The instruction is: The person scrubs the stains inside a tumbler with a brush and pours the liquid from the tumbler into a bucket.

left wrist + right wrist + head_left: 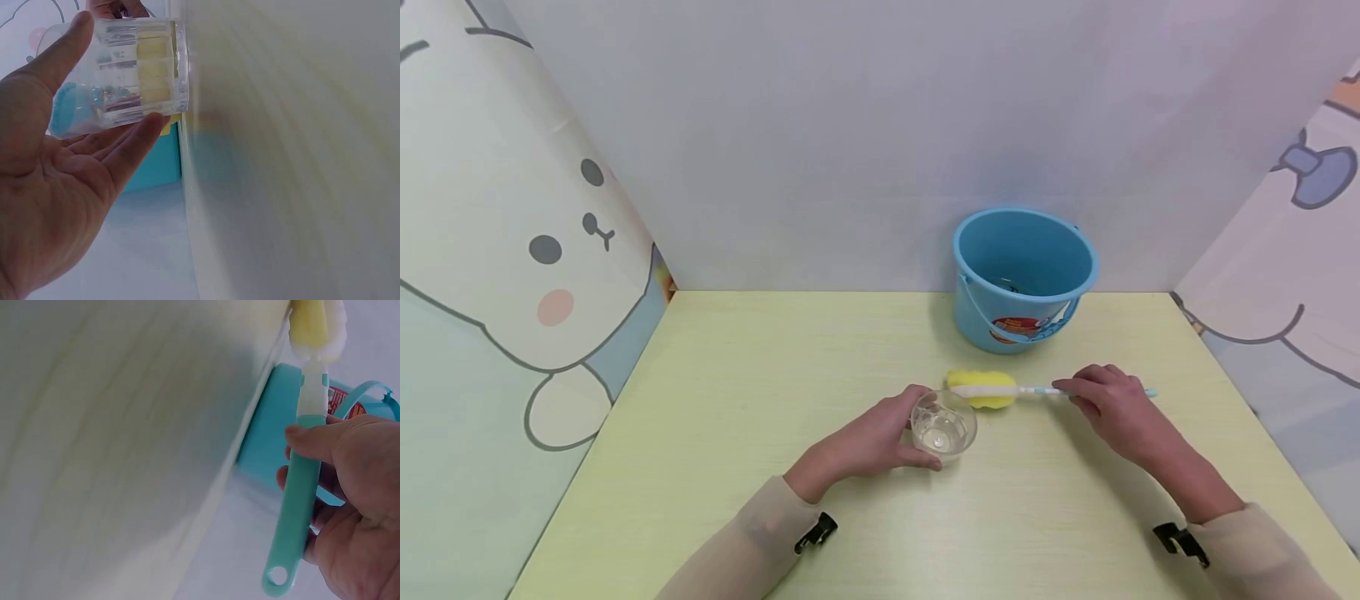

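Note:
In the head view my left hand (876, 437) holds a clear drinking glass (945, 429) by its side, thumb near and fingers behind. The left wrist view shows the glass (147, 69) upright, its thick ribbed base at the tabletop. To the right, my right hand (1116, 412) grips the handle of a bottle brush (981, 379) with a yellow and white sponge head. Thumb and fingers wrap the teal handle (297, 506) in the right wrist view, where its holed end sticks out below the hand. The sponge head points left, close behind the glass.
A blue bucket (973, 308) with its handle hanging at the front stands behind the brush, by the back wall. Something small and dark lies inside it, too unclear to name. The pale yellow table (760, 358) meets printed cloth panels (497, 208) at the sides.

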A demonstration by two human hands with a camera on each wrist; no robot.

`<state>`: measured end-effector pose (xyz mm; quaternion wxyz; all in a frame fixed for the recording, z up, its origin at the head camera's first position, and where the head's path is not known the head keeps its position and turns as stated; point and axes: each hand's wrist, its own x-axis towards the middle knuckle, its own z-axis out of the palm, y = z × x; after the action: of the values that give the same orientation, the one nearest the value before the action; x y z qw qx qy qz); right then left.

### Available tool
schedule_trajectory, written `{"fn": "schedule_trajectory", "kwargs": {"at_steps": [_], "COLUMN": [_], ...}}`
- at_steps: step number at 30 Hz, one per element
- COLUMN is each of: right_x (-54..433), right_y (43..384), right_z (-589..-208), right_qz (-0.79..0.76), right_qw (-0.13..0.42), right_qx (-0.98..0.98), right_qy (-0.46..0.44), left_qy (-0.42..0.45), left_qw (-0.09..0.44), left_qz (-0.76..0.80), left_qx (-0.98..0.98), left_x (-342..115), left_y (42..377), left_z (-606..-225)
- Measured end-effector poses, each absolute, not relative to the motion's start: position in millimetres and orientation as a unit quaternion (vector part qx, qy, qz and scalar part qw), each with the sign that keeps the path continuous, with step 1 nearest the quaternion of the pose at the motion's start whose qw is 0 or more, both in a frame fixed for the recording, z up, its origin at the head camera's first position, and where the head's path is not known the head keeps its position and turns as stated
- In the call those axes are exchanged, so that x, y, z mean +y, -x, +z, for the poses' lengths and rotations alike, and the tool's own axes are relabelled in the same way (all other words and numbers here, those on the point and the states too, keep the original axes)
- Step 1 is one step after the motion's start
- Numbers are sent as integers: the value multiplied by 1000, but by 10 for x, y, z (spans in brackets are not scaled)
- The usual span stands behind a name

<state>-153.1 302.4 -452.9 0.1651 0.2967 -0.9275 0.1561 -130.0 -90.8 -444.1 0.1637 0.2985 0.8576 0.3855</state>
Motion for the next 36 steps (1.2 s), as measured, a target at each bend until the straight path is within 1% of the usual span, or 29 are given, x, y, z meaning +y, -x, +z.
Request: {"fn": "schedule_trajectory", "kwargs": {"at_steps": [4,11,28,36], "right_x": [3026,3016,3009,3005], "right_y": [1537,1544,1542,1522], "right_z": [-4548,-4553,-4565,-4496], "right_qz": [159,149,129,120], "right_qw": [143,72,48,20], "right_qx": [-930,-943,-946,-952], "right_qy": [-299,-289,-294,-280], "left_qy": [-297,-301,-306,-304], "left_qw": [165,160,159,164], "left_qz": [385,384,388,391], "left_qx": [858,858,855,853], "left_x": [-909,-911,-909,-917], "left_y": [1295,1291,1302,1299], "left_z": [-4436,-4438,-4445,-4444]}}
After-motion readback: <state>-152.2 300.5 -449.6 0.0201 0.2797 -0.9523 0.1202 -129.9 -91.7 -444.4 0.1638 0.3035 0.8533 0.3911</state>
